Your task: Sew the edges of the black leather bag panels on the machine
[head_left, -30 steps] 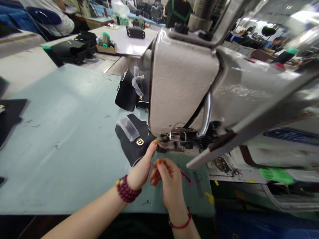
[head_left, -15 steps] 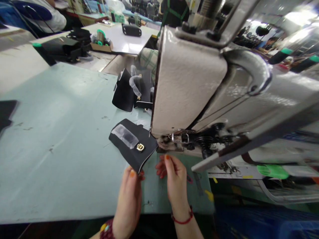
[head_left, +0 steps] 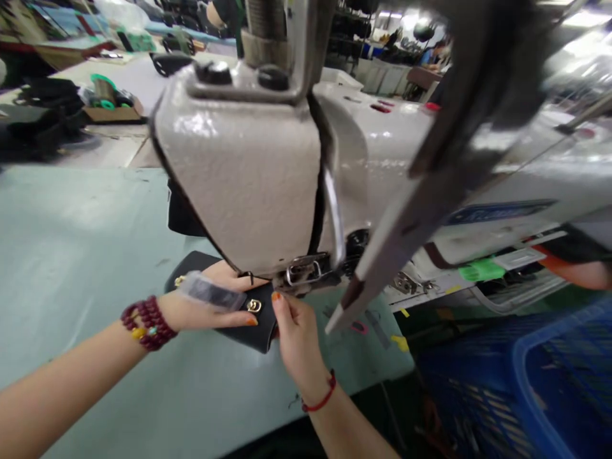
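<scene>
A black bag panel (head_left: 253, 338) with a gold-coloured clasp fitting lies under the head of the sewing machine (head_left: 248, 185). Its short handle (head_left: 213, 293), wrapped in clear plastic, arches over my left hand (head_left: 196, 312). That hand is open, lying flat on the panel, with the thumb stretched beside the gold fitting and the fingertips partly hidden behind the machine head. My right hand (head_left: 299, 335) pinches the panel's right edge between thumb and fingers, just below the presser foot area. The needle point itself is hidden.
Another black piece (head_left: 182, 213) lies behind, mostly covered by the machine head. A long pale bar (head_left: 382, 255) slants down close to my right hand. At the lower right stands a blue plastic basket (head_left: 535, 376). Thread spools sit in a cardboard box (head_left: 115, 113) at the back left.
My left hand has gone from the panel's lower corner to under its handle. The right hand, formerly apart from the panel, now grips its edge. The view has shifted right.
</scene>
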Available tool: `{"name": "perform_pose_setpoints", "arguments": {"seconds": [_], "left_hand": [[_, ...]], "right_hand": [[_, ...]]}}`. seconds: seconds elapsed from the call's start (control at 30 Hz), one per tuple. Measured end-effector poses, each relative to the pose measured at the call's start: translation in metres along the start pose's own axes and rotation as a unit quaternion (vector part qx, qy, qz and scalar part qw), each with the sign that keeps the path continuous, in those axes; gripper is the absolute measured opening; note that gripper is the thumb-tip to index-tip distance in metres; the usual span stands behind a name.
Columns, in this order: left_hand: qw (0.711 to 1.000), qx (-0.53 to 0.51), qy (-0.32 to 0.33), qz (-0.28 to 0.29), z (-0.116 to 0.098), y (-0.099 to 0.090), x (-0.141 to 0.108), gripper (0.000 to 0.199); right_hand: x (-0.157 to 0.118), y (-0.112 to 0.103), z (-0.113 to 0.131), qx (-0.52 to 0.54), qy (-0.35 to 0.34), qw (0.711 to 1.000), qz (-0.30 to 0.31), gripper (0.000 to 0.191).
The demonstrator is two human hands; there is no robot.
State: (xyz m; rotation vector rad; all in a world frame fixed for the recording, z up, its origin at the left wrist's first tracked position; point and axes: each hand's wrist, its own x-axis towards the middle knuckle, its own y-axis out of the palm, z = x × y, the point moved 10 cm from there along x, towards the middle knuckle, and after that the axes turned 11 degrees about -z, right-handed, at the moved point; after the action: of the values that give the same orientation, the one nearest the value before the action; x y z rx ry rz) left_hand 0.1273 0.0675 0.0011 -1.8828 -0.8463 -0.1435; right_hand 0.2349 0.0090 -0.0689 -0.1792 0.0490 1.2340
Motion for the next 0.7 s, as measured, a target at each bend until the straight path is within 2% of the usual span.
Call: {"name": "perform_pose_setpoints", "arguments": {"seconds": [0.07,0.13,0.3,0.43,0.7], "left_hand": [[0.999,0.032,-0.02,0.01,-0.004,0.001,-0.003,0.037],[0.995,0.069,-0.074,0.013,-0.006,0.003,-0.009,0.036],[0.978,0.117,-0.17,-0.021,-0.025,0.004,-0.014,0.06],[0.966,0.112,-0.229,-0.035,-0.032,0.008,-0.015,0.061],[0.962,0.126,-0.239,-0.038,-0.03,0.007,-0.019,0.067]], "right_hand": [[0.001,-0.003,-0.003,-0.008,0.014,1.0,0.019,0.045],[0.002,-0.008,-0.004,-0.005,0.02,0.999,0.033,0.045],[0.009,-0.014,-0.009,0.036,0.052,0.994,0.094,0.045],[0.016,-0.02,-0.008,0.026,0.058,0.992,0.113,0.044],[0.012,-0.021,-0.005,0.031,0.061,0.991,0.119,0.046]]}}
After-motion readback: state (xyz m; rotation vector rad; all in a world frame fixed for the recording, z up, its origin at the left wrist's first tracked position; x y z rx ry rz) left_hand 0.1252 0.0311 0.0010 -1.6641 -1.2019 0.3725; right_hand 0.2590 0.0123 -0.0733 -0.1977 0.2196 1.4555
